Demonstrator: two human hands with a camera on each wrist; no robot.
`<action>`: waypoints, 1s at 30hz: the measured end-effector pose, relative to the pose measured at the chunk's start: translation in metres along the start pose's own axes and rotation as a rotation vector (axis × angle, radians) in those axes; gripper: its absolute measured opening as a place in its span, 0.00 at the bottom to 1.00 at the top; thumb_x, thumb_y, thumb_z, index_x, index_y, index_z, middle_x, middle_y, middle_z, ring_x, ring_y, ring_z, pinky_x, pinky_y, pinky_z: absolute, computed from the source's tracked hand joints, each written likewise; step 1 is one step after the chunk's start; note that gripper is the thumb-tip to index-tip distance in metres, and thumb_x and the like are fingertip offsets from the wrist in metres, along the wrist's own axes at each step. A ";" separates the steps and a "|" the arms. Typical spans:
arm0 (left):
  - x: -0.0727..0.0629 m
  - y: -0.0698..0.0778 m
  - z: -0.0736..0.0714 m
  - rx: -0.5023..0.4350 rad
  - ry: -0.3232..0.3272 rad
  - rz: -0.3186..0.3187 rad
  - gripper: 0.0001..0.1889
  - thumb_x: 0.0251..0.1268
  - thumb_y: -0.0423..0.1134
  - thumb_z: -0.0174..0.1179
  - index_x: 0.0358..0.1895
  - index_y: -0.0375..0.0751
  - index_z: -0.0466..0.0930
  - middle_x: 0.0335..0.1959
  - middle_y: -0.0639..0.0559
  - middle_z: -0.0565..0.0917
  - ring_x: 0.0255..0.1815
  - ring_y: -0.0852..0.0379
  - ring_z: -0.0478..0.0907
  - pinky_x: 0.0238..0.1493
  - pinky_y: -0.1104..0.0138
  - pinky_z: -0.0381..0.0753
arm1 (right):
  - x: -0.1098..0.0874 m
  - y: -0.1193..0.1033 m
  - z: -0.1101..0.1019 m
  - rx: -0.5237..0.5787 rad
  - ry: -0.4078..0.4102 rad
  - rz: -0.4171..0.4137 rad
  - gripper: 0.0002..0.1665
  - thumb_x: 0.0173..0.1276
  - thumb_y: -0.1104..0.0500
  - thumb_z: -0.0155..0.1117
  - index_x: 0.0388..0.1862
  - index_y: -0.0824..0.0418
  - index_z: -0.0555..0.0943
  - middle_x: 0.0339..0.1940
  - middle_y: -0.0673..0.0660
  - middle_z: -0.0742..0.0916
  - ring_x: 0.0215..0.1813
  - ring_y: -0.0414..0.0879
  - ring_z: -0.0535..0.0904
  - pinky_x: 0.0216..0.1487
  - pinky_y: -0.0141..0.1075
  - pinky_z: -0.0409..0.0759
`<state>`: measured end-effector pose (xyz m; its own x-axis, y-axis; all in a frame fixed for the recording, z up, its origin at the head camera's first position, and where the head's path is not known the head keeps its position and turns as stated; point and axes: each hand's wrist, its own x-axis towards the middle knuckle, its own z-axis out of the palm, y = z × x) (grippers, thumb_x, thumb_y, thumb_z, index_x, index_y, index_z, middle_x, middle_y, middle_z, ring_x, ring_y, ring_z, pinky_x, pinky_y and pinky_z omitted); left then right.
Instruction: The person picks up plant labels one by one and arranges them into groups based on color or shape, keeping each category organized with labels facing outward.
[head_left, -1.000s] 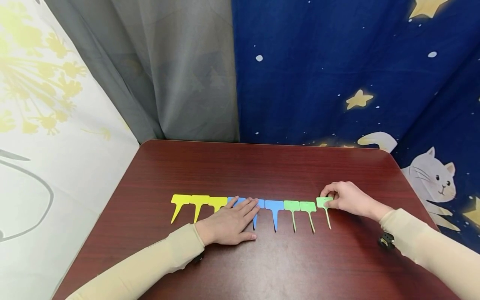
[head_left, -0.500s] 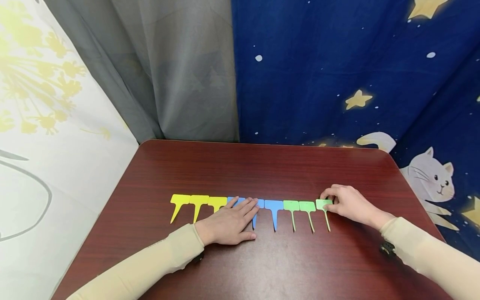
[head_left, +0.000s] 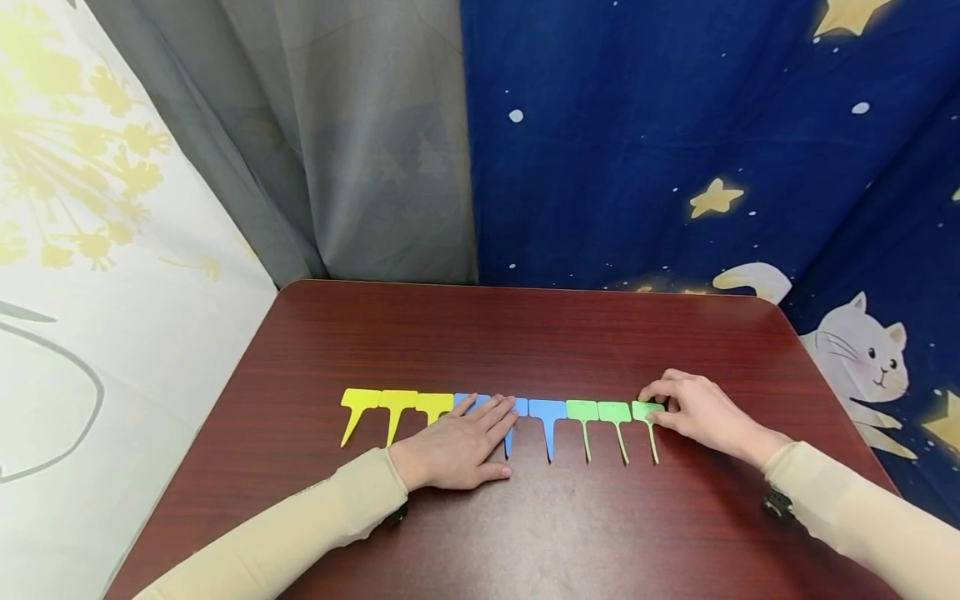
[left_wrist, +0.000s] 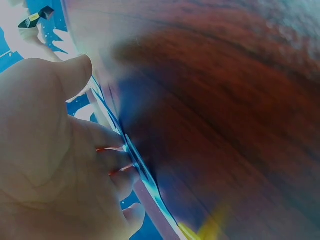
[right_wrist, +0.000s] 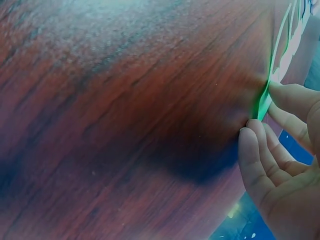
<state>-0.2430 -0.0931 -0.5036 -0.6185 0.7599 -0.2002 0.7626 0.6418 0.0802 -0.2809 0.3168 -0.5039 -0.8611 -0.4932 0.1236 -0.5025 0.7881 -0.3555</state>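
Observation:
T-shaped plant labels lie in a row on the table: three yellow labels (head_left: 362,400) at the left, blue labels (head_left: 548,410) in the middle, three green labels (head_left: 615,412) at the right. My left hand (head_left: 453,450) rests flat with straight fingers across the blue ones, partly hiding them and the third yellow stake. The right hand (head_left: 697,408) pinches the head of the rightmost green label (head_left: 648,411) between thumb and fingers. In the right wrist view, that green label (right_wrist: 263,102) sits at the fingertips, close to the table surface.
The dark red-brown table (head_left: 480,342) has rounded far corners. Behind it hang a grey curtain (head_left: 382,150) and a blue star-patterned curtain (head_left: 600,167). A white patterned cloth (head_left: 112,333) hangs at the left.
My right hand has drawn the rightmost green label slightly toward me, level with the other green ones, and its stake tip has swung a little left. The left hand has stayed in place.

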 end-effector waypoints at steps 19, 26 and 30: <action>0.004 -0.003 -0.002 -0.010 0.047 0.023 0.42 0.77 0.65 0.41 0.82 0.41 0.47 0.83 0.46 0.47 0.82 0.51 0.42 0.79 0.49 0.43 | -0.002 0.000 0.003 -0.020 0.019 -0.039 0.14 0.61 0.56 0.78 0.45 0.43 0.89 0.35 0.43 0.80 0.28 0.34 0.71 0.30 0.31 0.72; 0.003 -0.004 -0.008 -0.034 0.112 0.025 0.41 0.77 0.63 0.44 0.82 0.41 0.49 0.83 0.45 0.48 0.82 0.50 0.42 0.78 0.49 0.44 | -0.001 -0.002 0.006 -0.002 0.020 -0.038 0.15 0.60 0.57 0.78 0.46 0.44 0.89 0.36 0.43 0.81 0.28 0.34 0.71 0.30 0.31 0.72; -0.003 -0.004 -0.009 -0.041 0.153 -0.031 0.40 0.77 0.62 0.45 0.82 0.42 0.49 0.83 0.46 0.47 0.82 0.49 0.43 0.79 0.50 0.45 | 0.000 -0.005 0.005 -0.007 0.046 -0.007 0.14 0.64 0.55 0.76 0.48 0.46 0.88 0.37 0.44 0.81 0.28 0.35 0.72 0.31 0.33 0.72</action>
<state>-0.2465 -0.0970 -0.4950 -0.6653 0.7447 -0.0523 0.7366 0.6662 0.1167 -0.2777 0.3110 -0.5063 -0.8599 -0.4817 0.1688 -0.5092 0.7872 -0.3479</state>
